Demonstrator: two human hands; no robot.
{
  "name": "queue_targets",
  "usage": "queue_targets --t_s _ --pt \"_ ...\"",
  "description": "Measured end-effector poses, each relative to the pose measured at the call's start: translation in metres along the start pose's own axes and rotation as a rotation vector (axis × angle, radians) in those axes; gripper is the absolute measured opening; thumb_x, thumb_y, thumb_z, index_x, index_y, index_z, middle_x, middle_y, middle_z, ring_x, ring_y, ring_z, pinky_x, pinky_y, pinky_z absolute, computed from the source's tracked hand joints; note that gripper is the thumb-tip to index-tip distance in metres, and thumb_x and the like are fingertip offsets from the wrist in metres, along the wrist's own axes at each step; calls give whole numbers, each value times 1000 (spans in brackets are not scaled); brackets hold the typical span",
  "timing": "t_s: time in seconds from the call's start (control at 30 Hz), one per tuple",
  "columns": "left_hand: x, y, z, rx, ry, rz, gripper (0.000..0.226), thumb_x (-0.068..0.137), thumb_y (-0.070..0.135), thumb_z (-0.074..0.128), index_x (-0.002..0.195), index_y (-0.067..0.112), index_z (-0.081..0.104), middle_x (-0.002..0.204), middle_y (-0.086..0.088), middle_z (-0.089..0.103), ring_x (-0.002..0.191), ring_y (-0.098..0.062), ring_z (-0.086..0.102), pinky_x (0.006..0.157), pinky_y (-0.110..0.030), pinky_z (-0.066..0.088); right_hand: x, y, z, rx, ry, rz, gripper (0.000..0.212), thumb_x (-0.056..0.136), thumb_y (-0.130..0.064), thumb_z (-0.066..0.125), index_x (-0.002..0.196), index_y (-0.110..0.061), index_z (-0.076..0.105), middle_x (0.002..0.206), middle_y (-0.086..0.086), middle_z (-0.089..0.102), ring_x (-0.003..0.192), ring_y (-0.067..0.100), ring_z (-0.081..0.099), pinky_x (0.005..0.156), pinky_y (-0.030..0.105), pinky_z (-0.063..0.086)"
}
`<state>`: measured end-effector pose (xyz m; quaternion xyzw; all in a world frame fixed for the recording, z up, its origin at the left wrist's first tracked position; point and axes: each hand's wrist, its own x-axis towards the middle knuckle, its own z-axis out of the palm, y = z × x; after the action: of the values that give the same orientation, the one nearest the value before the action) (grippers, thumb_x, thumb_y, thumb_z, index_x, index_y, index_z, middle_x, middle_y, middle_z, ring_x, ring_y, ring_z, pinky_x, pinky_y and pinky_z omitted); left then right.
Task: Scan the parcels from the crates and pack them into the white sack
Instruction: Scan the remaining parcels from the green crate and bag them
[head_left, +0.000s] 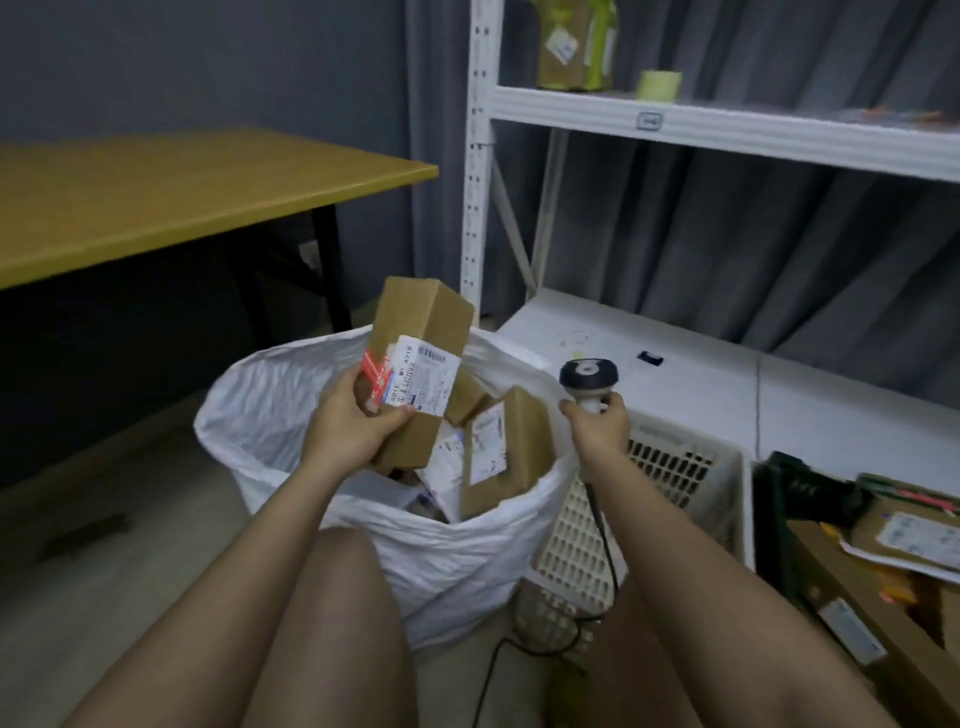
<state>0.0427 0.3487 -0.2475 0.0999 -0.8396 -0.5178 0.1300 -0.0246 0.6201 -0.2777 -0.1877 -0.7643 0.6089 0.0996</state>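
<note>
The left hand (353, 421) has its fingers curled round the lower end of a long cardboard parcel (415, 364), thumb lying over the red tape beside the white label, the box tilting up and away over the mouth of the white sack (291, 410). Below those fingers, inside the sack, more brown parcels (504, 452) lie packed. The right hand (600, 421) grips the handle of a barcode scanner (588, 379), fingers wrapped tight, its knuckles touching the sack's rim. Just beyond that hand sits a cream crate (665, 467); further right, a dark crate (795, 493) holds labelled parcels.
</note>
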Motion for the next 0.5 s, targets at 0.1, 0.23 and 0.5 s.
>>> queue_targets --t_s 0.1,0.23,0.5 --pt "8 -11 -11 173 4 -31 85 64 50 75 138 23 44 130 -7 55 115 -28 55 97 -46 46 10 18 12 -244 11 8 42 89 -26 67 126 -15 49 123 12 57 105 35 58 82 38 44" --pt "17 -9 1 275 -17 -96 81 60 67 57 134 36 47 130 -2 56 119 -30 51 102 -47 39 15 30 21 -260 -61 81 49 88 -24 68 132 -15 47 122 12 61 109 35 58 86 40 46" --pt "43 -23 65 493 -229 -223 44 91 46 53 125 18 54 122 -9 62 109 -31 57 87 -36 45 16 25 17 14 -47 -44 35 83 -1 65 107 -20 48 96 3 60 81 18 58 75 33 44"
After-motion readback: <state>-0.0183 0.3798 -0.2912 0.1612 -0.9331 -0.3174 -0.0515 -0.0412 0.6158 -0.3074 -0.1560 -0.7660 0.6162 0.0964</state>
